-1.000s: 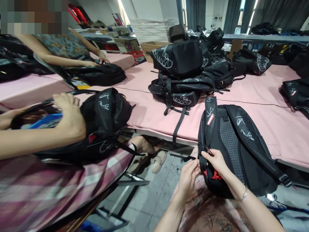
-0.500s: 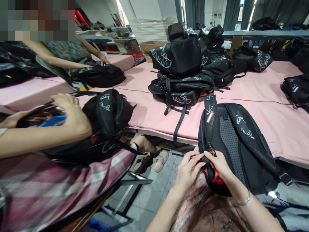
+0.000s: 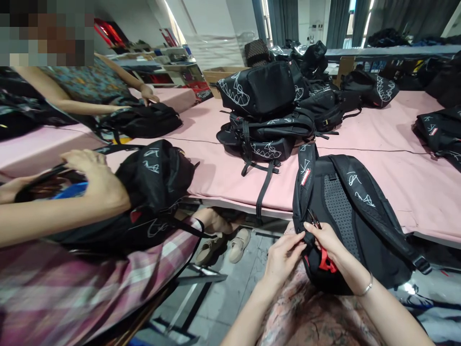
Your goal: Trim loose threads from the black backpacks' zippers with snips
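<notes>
A black backpack [image 3: 382,230] with white scribble prints on its straps leans against the pink table edge, its mesh back panel facing up. My left hand [image 3: 284,254] is closed, its fingertips pinching the backpack's black side edge near the lower end of the left strap. My right hand [image 3: 326,242] is closed around small scissors [image 3: 327,262]; their dark pointed tips stick up past the thumb and their red handle hangs below the palm. Both hands' fingertips nearly meet at the fabric. What exactly lies between them is hidden.
Several black bags [image 3: 262,91] are piled on the pink table [image 3: 216,178]. At left, a co-worker's hands work on another black backpack [image 3: 151,178] over a plaid-covered lap. Farther back, another person handles a black bag [image 3: 140,120]. A metal stool frame [image 3: 201,278] stands below.
The view has shifted slightly, so the scene sits a little further left. Both hands stay at the same spot on the backpack; the scissors' red handle shows more clearly.
</notes>
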`<control>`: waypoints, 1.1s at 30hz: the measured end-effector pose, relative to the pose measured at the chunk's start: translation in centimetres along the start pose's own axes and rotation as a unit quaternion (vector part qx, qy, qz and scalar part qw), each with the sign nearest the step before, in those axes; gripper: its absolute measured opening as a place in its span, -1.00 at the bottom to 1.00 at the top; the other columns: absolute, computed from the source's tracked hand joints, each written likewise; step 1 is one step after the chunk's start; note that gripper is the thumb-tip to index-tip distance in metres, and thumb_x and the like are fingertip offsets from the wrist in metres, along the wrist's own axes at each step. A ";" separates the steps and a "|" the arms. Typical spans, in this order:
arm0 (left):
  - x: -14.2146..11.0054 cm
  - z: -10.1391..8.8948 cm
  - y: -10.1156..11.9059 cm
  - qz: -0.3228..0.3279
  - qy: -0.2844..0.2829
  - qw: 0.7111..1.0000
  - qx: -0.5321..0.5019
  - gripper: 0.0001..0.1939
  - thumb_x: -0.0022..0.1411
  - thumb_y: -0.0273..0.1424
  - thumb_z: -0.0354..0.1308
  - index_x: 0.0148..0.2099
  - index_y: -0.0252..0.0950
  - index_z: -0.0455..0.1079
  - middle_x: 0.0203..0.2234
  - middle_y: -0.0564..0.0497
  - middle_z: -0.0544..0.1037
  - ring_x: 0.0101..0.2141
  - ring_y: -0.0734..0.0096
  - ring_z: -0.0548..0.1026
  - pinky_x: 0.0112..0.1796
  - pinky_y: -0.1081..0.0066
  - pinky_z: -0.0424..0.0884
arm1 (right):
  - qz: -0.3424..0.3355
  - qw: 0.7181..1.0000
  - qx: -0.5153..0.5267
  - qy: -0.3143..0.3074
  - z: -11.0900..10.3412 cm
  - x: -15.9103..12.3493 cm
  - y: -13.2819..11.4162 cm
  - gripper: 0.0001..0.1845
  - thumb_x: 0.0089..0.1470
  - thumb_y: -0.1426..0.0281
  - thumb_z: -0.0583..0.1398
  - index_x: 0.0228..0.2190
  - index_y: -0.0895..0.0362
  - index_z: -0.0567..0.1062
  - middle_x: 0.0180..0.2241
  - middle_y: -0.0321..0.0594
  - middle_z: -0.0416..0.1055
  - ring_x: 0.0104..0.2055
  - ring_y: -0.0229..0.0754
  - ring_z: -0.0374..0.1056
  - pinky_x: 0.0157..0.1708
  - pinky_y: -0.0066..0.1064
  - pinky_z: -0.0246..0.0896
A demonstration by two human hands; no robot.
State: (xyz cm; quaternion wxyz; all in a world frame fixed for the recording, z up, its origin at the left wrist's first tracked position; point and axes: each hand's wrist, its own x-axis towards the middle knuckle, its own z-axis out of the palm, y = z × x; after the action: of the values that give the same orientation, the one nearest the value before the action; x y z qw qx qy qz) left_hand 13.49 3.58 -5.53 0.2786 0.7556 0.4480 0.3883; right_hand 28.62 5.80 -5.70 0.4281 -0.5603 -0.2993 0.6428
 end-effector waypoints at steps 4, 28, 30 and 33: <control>0.4 0.5 -0.3 0.001 0.027 0.999 0.022 -0.78 0.18 -0.42 0.04 -0.15 -0.22 0.46 -0.28 -0.04 0.57 -0.26 0.38 0.50 -0.20 0.37 0.44 | -0.005 1.000 0.010 0.004 0.1 0.1 0.4 -0.46 -0.33 -0.02 0.28 -0.70 0.09 0.14 -0.82 -0.52 -0.04 -0.79 -0.45 -0.17 -0.81 -0.54 -0.31; 0.3 2.3 -2.1 -0.248 0.047 0.945 -0.206 -0.80 0.08 -0.39 0.05 -0.30 -0.34 0.46 -0.45 0.01 0.51 -0.50 0.47 0.41 -0.48 0.51 0.32 | -0.364 0.843 -0.375 0.130 -3.2 -3.9 3.8 -0.82 0.16 0.35 0.00 -0.28 0.14 0.35 -0.34 -0.15 0.38 -0.27 -0.11 0.27 -0.22 -0.26 0.15; 0.2 2.4 -2.1 -0.250 0.044 0.944 -0.209 -0.81 0.08 -0.40 0.05 -0.30 -0.35 0.45 -0.51 0.03 0.48 -0.55 0.51 0.37 -0.51 0.53 0.29 | -0.381 0.813 -0.425 0.115 -3.4 -4.1 3.8 -0.81 0.18 0.38 -0.02 -0.29 0.14 0.36 -0.36 -0.16 0.39 -0.30 -0.11 0.26 -0.26 -0.26 0.15; 0.2 2.2 -1.8 -0.250 0.040 0.945 -0.207 -0.81 0.07 -0.39 0.06 -0.30 -0.35 0.45 -0.55 0.06 0.45 -0.57 0.53 0.34 -0.50 0.53 0.28 | -0.402 0.772 -0.481 0.107 -3.2 -4.1 3.5 -0.78 0.20 0.38 -0.03 -0.24 0.17 0.37 -0.35 -0.15 0.39 -0.30 -0.10 0.25 -0.26 -0.27 0.13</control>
State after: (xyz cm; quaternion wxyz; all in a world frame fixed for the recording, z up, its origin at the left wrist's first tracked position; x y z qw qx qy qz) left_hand 14.58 4.42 -8.08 0.4989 0.5288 0.5432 0.4200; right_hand 31.03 0.24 -7.48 0.3511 -0.5872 -0.7194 0.1200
